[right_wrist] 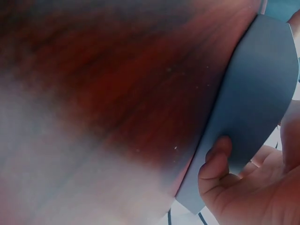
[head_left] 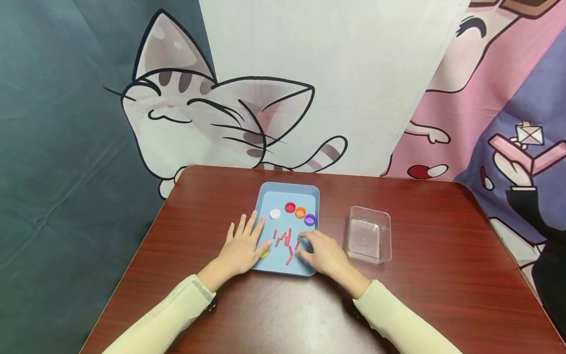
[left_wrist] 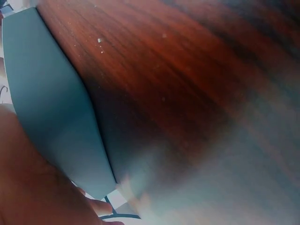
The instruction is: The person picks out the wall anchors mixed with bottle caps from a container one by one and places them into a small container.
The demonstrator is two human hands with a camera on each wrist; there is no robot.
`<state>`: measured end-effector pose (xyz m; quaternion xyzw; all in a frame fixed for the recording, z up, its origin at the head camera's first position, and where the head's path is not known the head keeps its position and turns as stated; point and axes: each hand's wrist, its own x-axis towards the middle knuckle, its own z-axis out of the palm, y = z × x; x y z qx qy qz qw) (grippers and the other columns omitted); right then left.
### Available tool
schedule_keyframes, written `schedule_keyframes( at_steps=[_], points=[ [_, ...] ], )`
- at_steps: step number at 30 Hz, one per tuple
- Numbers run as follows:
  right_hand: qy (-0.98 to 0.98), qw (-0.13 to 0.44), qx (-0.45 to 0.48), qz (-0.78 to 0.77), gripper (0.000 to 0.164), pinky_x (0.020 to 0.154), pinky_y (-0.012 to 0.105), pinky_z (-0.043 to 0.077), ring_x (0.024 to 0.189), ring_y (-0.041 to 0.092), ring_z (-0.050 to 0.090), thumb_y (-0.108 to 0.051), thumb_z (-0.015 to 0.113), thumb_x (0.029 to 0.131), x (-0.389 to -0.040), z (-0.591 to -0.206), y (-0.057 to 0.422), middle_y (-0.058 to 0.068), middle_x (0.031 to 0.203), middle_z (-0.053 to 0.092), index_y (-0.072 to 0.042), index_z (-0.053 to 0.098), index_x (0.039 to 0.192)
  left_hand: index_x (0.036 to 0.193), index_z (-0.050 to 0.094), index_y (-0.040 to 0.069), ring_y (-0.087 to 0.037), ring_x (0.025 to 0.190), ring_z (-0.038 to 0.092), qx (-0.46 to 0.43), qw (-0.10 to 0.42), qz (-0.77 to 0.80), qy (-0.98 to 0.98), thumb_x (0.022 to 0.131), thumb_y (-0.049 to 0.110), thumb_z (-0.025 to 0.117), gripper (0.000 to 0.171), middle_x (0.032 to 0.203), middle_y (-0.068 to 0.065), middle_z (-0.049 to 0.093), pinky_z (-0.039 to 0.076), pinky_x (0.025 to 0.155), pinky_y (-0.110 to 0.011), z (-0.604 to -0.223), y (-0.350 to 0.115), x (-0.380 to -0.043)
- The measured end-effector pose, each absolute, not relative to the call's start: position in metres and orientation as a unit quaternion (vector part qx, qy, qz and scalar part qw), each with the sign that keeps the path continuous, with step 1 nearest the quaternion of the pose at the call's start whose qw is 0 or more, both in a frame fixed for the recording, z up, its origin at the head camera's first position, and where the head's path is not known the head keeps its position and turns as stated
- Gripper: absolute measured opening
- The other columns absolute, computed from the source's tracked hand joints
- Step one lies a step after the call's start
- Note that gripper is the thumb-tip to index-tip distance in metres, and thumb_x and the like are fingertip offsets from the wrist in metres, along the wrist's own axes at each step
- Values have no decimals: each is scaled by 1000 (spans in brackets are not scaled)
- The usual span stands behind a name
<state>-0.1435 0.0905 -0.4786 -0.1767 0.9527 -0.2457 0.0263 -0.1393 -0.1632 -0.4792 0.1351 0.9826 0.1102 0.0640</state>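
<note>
On the blue tray [head_left: 309, 192] the red sticks [head_left: 285, 240] lie scattered, mostly lengthwise, between the flat left hand [head_left: 242, 247] and the nearer, loosely curled right hand [head_left: 322, 251], which holds nothing.

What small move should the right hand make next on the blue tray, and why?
Probably pinch one red stick: the right hand has its fingers curled beside the scattered sticks on the blue tray, while the left hand lies flat on its edge.
</note>
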Motion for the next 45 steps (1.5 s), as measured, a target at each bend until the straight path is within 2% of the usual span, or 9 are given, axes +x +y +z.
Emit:
schedule_keyframes(
  at_steps=[16,29,36,45],
  points=[
    [960,23,-178,-215,34,70,36,49,75,13,56,-37,82,84,-151,-485,86,-6,81,59,-17,73,110,163,21,15,-43,154,9,135,58,110,983,104,58,40,76,170,-13,7,12,119,-67,-478,-161,-139],
    [964,42,-170,-199,32,63,37,47,69,17,55,-39,83,83,-155,-484,83,-6,74,56,-19,71,105,162,25,14,-44,154,11,133,49,117,983,104,57,41,74,170,-15,10,13,118,-68,-480,-160,-137],
    [965,51,-163,-196,31,59,35,45,65,16,53,-41,83,82,-159,-484,82,-7,71,53,-21,70,102,163,23,14,-43,154,9,127,57,116,983,104,58,41,75,170,-14,7,11,119,-67,-479,-160,-137],
    [967,47,-162,-193,27,59,37,45,65,18,54,-40,82,83,-160,-484,80,-7,67,52,-22,70,100,163,23,14,-41,155,8,129,61,115,983,104,57,40,75,170,-15,6,9,119,-67,-479,-160,-137]
  ],
)
